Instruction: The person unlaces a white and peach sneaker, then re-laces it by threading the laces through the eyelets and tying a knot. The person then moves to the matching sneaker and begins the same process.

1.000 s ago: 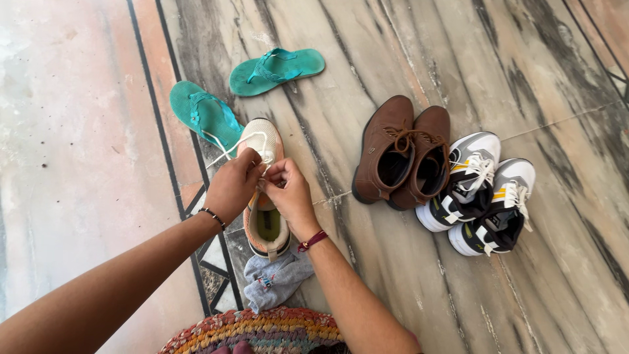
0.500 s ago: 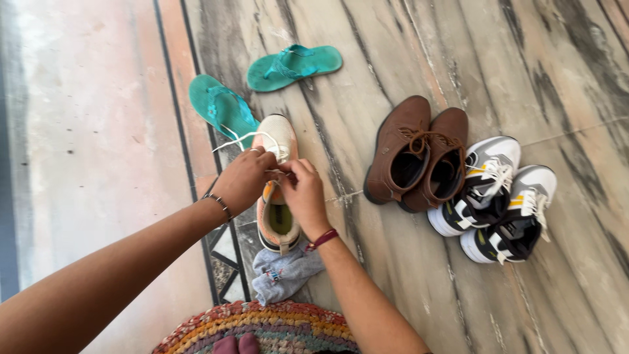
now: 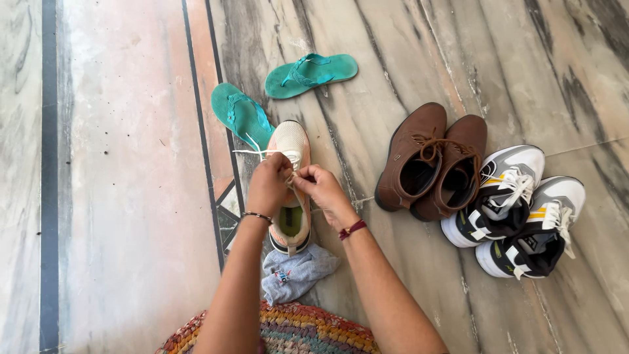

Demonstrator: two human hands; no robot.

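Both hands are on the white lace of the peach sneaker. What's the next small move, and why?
Probably draw the lace ends apart to snug the knot. The left hand and right hand pinch the white lace over the tongue of the peach sneaker, and a slack strand trails toward the teal flip-flop.

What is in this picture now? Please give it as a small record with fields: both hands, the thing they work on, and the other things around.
left hand: pinches a white lace over the shoe
right hand: grips the lace at the shoe's tongue
shoe in hand: peach sneaker, toe pointing away
under its heel: grey sock
beyond the toe: two teal flip-flops
to the right: pair of brown boots, then white sneakers
near edge: braided rug
floor: streaked marble
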